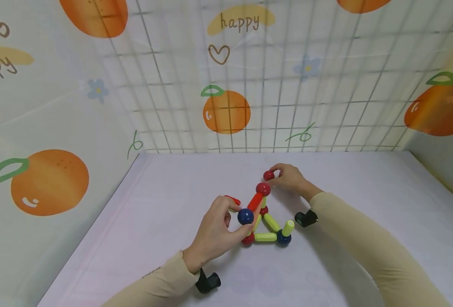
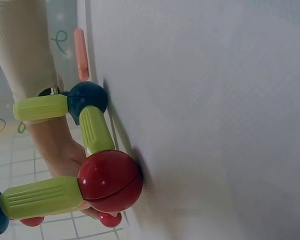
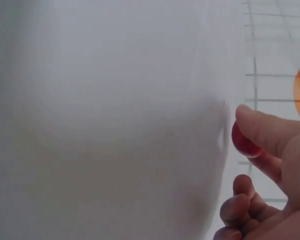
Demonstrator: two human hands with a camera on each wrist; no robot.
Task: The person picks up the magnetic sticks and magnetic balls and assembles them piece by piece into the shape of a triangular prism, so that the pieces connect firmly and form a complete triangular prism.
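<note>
A magnetic-stick structure stands on the table, its triangular base made of yellow-green rods [image 1: 265,237] and balls. My left hand [image 1: 216,224] pinches the upper dark blue ball [image 1: 245,216] between thumb and index finger. From that ball a red rod [image 1: 255,202] runs to an upper red ball [image 1: 263,189]. Low corners are a red ball [image 2: 111,181], a dark blue ball [image 1: 283,237] with an upright rod [image 1: 288,227] whose top is bare, and another red ball [image 1: 264,210]. Behind the structure, my right hand [image 1: 289,178] pinches a separate red ball [image 3: 246,142] with thumb and fingers.
A loose red rod [image 1: 233,200] lies on the table behind my left hand, with part of a yellow-green piece beside it. Black wrist cameras [image 1: 208,282] sit under both wrists. A printed cloth wall [image 1: 180,85] rises at the table's back edge.
</note>
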